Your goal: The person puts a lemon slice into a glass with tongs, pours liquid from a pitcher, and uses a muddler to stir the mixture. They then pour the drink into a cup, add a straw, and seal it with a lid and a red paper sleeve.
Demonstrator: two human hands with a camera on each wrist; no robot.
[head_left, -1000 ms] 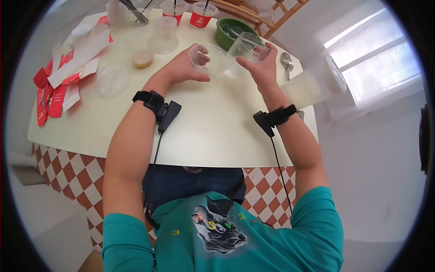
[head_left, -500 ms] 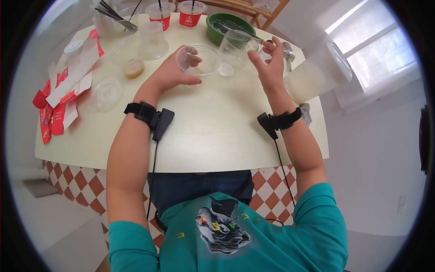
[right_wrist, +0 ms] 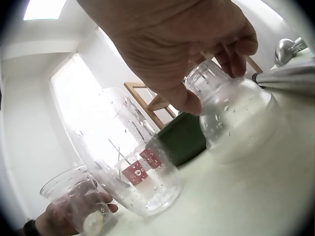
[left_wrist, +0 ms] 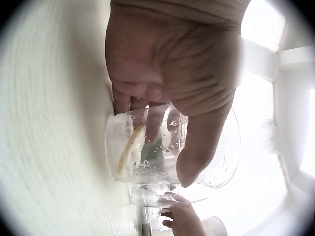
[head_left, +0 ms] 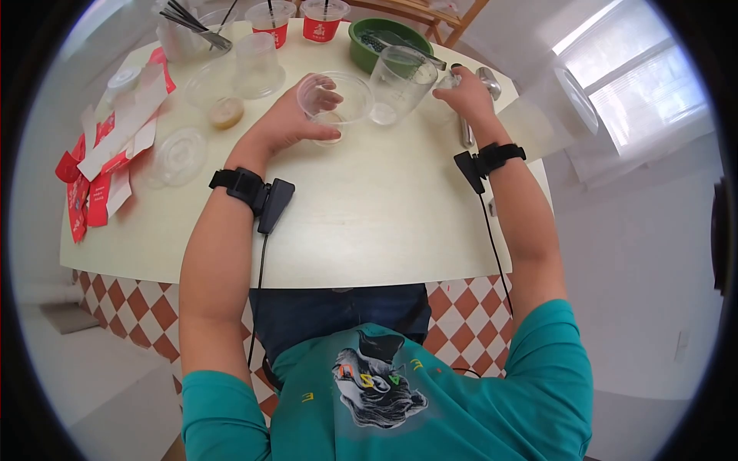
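My left hand grips a clear plastic cup, with the thumb on the near side and the other fingers round the far side. A pale slice with a yellowish edge shows low in that cup, and drops cling to its wall. My right hand pinches the narrow neck of a small clear bottle, whose wide base is down by the tabletop. Between the hands stands a taller clear cup, wet with drops and touched by neither hand.
Behind sits a green basin; two red-banded drink cups stand left of it. A ladle and a large clear canister are at the right. Torn red-and-white packaging, a clear lid and a small tan-filled cup lie left.
My right hand has let go of the taller clear cup and moved right to the neck of the small bottle. The left hand keeps its hold on the plastic cup.
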